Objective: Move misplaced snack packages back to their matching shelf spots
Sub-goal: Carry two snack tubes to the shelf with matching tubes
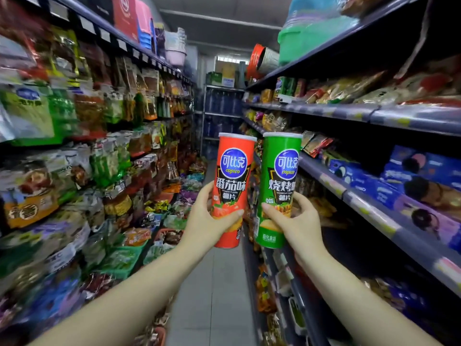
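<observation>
**Two chip cans held up in the snack aisle**

The left hand (208, 221) grips a red Copico tomato-flavour chip can (233, 188) around its lower half, thumb across the front and fingers curled behind. The right hand (293, 218) grips a green Copico barbecue-flavour chip can (279, 188) the same way. Both cans stand nearly upright, side by side at the centre of view, tops tilted slightly towards each other but apart, each capped with a pale lid.

From 7 to 10 o'clock, the left shelves (74, 146) are packed with bagged snacks, blurred. From 1 to 4 o'clock run the right shelves (374, 116); blue cookie boxes (409, 176) lie at 3 o'clock, and more chip cans (287, 87) stand on a higher shelf at 1 o'clock. The tiled floor (212, 295) runs down the aisle at 6 o'clock.
</observation>
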